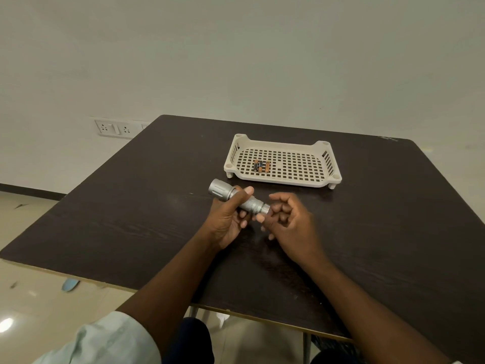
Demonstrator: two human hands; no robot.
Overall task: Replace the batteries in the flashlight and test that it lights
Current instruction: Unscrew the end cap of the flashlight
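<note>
A silver metal flashlight (223, 191) is held just above the dark table, head pointing up-left, tail toward the right. My left hand (231, 219) grips its barrel, thumb over the top. My right hand (287, 219) is at the tail end (263, 208), with its thumb and curled fingers touching or nearly touching the tail cap. Whether it pinches the cap I cannot tell. Three small batteries (261, 166) lie side by side in the left part of a white perforated tray (322, 174) behind the hands.
The dark wooden table (131, 219) stands against a pale wall, its near edge running across the bottom of the view. A wall socket panel (115, 128) is at the back left. My knees show below the table edge.
</note>
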